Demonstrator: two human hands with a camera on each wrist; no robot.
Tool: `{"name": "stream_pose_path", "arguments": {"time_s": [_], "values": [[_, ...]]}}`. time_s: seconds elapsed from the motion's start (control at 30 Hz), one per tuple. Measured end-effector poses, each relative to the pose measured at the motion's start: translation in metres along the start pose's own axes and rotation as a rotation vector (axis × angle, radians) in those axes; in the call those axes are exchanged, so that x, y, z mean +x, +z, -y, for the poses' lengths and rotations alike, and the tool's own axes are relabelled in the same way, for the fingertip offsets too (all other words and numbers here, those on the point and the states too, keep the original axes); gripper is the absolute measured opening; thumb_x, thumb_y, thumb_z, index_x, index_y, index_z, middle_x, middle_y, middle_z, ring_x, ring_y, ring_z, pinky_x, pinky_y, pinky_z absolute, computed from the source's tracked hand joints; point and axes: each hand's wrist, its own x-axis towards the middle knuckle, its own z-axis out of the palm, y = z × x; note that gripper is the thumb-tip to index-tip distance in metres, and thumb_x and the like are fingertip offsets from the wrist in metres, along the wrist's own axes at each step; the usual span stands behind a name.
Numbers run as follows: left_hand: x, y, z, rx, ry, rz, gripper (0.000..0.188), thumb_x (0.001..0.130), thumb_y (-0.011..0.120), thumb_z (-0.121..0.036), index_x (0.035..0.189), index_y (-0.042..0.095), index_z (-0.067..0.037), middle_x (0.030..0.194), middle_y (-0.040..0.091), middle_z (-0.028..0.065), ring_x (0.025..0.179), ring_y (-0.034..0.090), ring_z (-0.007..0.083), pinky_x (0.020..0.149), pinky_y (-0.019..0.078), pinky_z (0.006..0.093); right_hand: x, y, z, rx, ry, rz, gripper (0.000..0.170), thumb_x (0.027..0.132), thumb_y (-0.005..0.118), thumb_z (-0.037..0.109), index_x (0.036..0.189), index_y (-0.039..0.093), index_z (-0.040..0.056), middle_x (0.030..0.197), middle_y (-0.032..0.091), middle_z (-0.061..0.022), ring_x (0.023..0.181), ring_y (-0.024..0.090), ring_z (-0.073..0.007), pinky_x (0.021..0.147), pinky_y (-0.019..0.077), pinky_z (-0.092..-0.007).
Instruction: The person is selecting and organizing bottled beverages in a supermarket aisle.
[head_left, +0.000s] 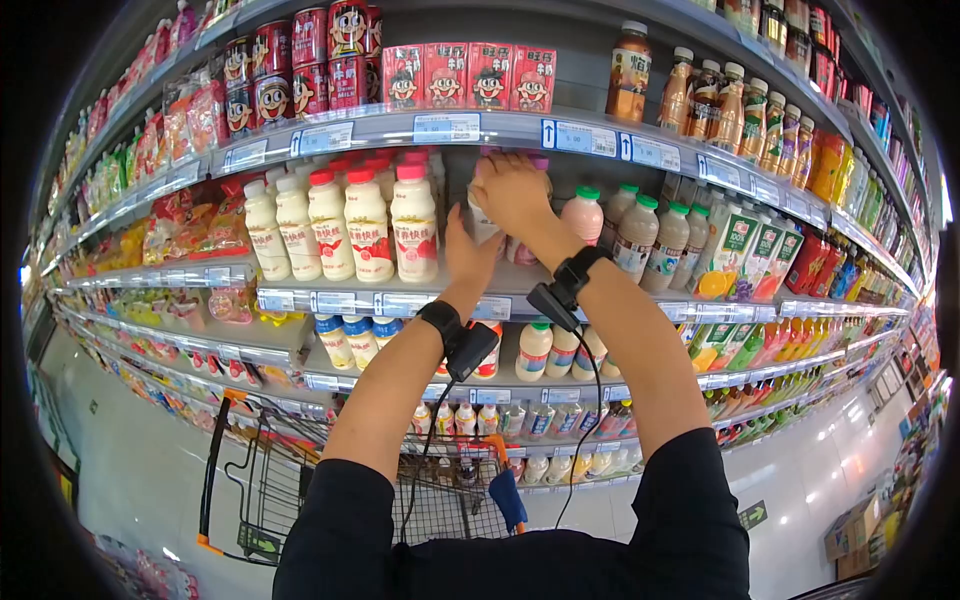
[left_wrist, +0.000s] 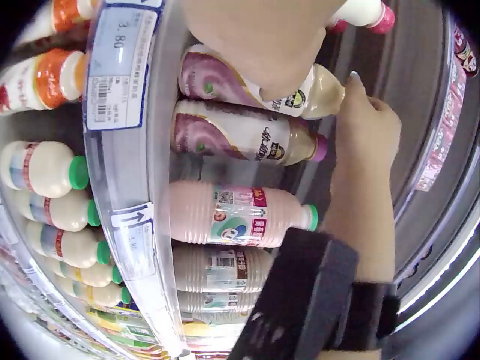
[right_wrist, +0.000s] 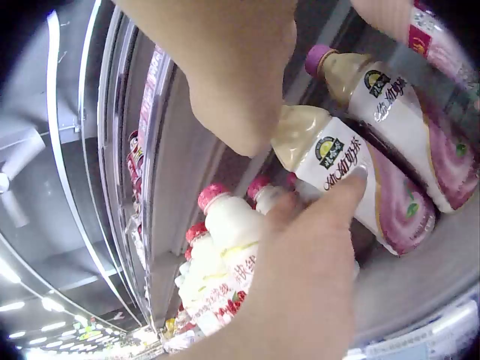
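Observation:
A milk tea bottle with a white and purple label stands on the shelf, between my hands. Around its body my left hand holds it, one fingertip lying on the label. My right hand grips the bottle's top from above; its cap is hidden by the fingers. Beside it stands a second bottle of the same kind with a purple cap, touched by neither hand in the wrist views.
White bottles with red caps stand to the left, a pink green-capped bottle to the right. The shelf above, with its price-tag rail, passes close over the hands. Below stands a wire shopping cart.

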Motion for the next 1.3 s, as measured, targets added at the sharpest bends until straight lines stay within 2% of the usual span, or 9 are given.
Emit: {"name": "stream_pose_path", "arguments": {"time_s": [0.17,0.27,0.37,0.63,0.73,0.87,1.03,1.13,1.3], "values": [[-0.013,-0.005,-0.020,0.015,-0.031,0.044,0.074,0.066,0.075,-0.024,0.127,0.038,-0.003,0.117,0.054,0.0183,0.111,0.050,0.0336,0.094,0.0393,0.0409,-0.029,-0.045,0.017,-0.064,-0.212,-0.143,0.037,0.077,0.059,0.033,0.103,0.055,0.0066,0.078,0.055,-0.0093,0.082,0.060,-0.0235,0.068,0.0483,-0.0364],[-0.023,-0.007,-0.016,0.039,0.060,0.106,0.063,0.068,0.071,-0.024,0.122,0.044,-0.004,0.109,0.059,0.0163,0.105,0.053,0.0355,0.090,0.0404,0.0424,-0.049,-0.064,0.026,-0.056,-0.133,0.036,0.036,0.074,0.061,0.032,0.101,0.055,0.0086,0.077,0.055,-0.0062,0.061,0.059,-0.0208,0.053,0.0468,-0.0316],[-0.032,-0.009,-0.019,0.092,0.223,0.116,0.055,0.071,0.067,-0.022,0.119,0.047,-0.005,0.107,0.059,0.0155,0.104,0.053,0.0358,0.089,0.0394,0.0425,-0.064,-0.071,0.019,-0.125,-0.214,0.009,0.039,0.073,0.063,0.033,0.104,0.055,0.0101,0.074,0.055,-0.0048,0.048,0.054,-0.0180,0.045,0.0424,-0.0286],[-0.104,-0.058,-0.076,0.135,0.679,-0.068,0.056,0.070,0.068,-0.017,0.121,0.047,-0.006,0.124,0.051,0.0144,0.113,0.048,0.0358,0.097,0.0345,0.0452,-0.110,-0.165,0.056,-0.032,-0.442,-0.363,0.035,0.071,0.067,0.031,0.100,0.062,0.0123,0.063,0.046,0.0011,0.050,0.046,-0.0135,0.046,0.0355,-0.0267],[-0.143,-0.100,-0.067,0.111,0.692,0.427,0.070,0.062,0.075,-0.018,0.123,0.044,-0.005,0.122,0.051,0.0157,0.114,0.047,0.0361,0.098,0.0341,0.0468,-0.132,-0.192,0.072,0.140,-0.426,-0.293,0.034,0.067,0.070,0.030,0.095,0.064,0.0123,0.062,0.044,0.0016,0.050,0.044,-0.0130,0.046,0.0343,-0.0260],[-0.184,-0.142,-0.101,-0.096,0.204,0.751,0.077,0.057,0.079,-0.023,0.123,0.044,-0.006,0.114,0.055,0.0171,0.103,0.055,0.0350,0.091,0.0422,0.0415,-0.150,-0.209,0.093,0.531,-0.164,0.056,0.041,0.068,0.070,0.031,0.101,0.060,0.0095,0.065,0.052,-0.0038,0.052,0.052,-0.0201,0.048,0.0407,-0.0306],[-0.226,-0.172,-0.066,-0.006,0.081,1.130,0.078,0.057,0.078,-0.029,0.124,0.043,-0.007,0.104,0.059,0.0196,0.095,0.058,0.0364,0.083,0.0457,0.0426,-0.217,-0.199,0.124,0.912,0.081,0.530,0.048,0.070,0.069,0.029,0.112,0.057,0.0098,0.077,0.063,-0.0106,0.063,0.062,-0.0288,0.054,0.0490,-0.0359],[-0.261,-0.186,-0.041,0.015,-0.083,1.253,0.076,0.059,0.079,-0.031,0.122,0.045,-0.007,0.106,0.060,0.0174,0.096,0.060,0.0343,0.082,0.0476,0.0401,-0.271,-0.176,0.151,1.017,0.405,0.856,0.052,0.071,0.068,0.026,0.118,0.054,0.0115,0.079,0.064,-0.0117,0.068,0.063,-0.0268,0.060,0.0496,-0.0343],[-0.318,-0.201,-0.005,-0.166,-0.376,1.335,0.079,0.057,0.079,-0.033,0.123,0.045,-0.006,0.105,0.061,0.0171,0.097,0.060,0.0323,0.085,0.0460,0.0387,-0.327,-0.153,0.176,1.320,0.652,1.062,0.048,0.073,0.065,0.015,0.120,0.055,0.0114,0.069,0.055,-0.0049,0.059,0.051,-0.0111,0.058,0.0435,-0.0254]]}}
